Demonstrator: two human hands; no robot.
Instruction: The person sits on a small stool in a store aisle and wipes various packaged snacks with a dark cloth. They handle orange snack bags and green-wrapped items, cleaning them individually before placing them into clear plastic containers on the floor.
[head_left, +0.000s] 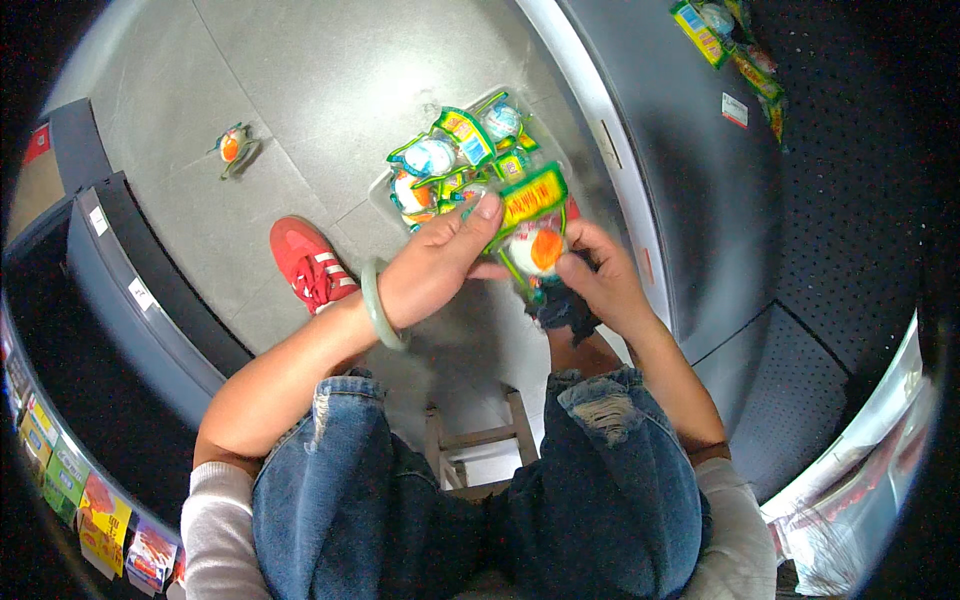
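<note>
Between my hands I hold an egg-sized plastic packet with a green and yellow header and an orange yolk picture. My left hand, with a pale green bangle on its wrist, pinches the header side. The fingers of my right hand grip the packet's lower right edge. Just beyond, a clear plastic tray on the floor holds several similar packets, partly hidden behind my left hand and the held packet. A black crumpled thing shows below my right hand; what it is I cannot tell.
One loose packet lies on the grey tiled floor, beyond my red shoe. Dark shelving with perforated panels stands on the right, bearing more packets. Another shelf borders the left. A stool is beneath me.
</note>
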